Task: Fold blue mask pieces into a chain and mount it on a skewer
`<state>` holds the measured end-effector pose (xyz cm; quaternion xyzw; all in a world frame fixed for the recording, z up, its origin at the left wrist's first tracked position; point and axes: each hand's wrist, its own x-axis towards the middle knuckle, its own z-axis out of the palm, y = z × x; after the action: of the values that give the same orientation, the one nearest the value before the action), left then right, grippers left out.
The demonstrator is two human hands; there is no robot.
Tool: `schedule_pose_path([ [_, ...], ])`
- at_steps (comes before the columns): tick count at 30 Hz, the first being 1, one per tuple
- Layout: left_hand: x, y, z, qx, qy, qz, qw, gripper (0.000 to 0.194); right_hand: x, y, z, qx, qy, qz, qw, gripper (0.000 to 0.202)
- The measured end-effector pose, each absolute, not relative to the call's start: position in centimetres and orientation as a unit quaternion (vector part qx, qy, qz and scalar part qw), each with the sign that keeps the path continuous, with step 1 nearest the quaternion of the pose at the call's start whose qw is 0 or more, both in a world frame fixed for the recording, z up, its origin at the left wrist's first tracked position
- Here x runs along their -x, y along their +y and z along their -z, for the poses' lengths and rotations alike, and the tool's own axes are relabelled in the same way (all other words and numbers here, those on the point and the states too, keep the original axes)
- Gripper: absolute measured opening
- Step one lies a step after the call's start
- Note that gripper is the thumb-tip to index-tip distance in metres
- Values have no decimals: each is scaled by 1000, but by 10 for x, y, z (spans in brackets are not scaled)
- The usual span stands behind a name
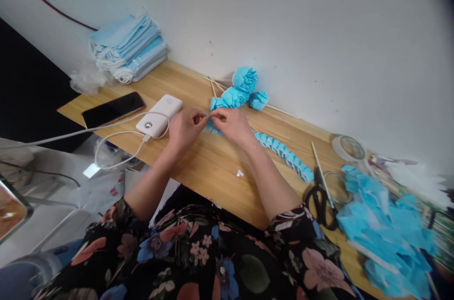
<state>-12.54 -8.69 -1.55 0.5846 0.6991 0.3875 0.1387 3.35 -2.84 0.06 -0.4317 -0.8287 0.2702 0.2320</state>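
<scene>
Over the wooden table (198,163), my left hand (186,127) and my right hand (232,125) meet fingertip to fingertip. Both are closed in a pinch on the end of a blue strip (213,127), which is partly hidden by the fingers. From beside my right wrist a pleated blue strip (283,152) runs to the right along the table; whether it joins the pinched piece cannot be seen. Just beyond my hands lie blue flowers (244,79) on thin wooden sticks (213,87).
Stacked blue masks (129,47), a phone (113,109) and a white power bank (159,115) with a cable are at left. Black scissors (322,205), a stick (321,172), a tape roll (348,148) and crumpled blue material (386,224) lie at right. A white scrap (240,173) is near the front edge.
</scene>
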Motion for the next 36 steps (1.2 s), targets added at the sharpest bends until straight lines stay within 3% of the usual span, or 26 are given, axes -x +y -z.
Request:
schedule_pose_path([
  [28, 146, -105, 20, -561, 686, -430, 172, 11, -36, -23, 0, 459, -803, -293, 243, 25],
  [36, 162, -161, 13, -565, 643, -424, 296, 20, -29, -23, -4, 395, -850, -294, 188, 26],
])
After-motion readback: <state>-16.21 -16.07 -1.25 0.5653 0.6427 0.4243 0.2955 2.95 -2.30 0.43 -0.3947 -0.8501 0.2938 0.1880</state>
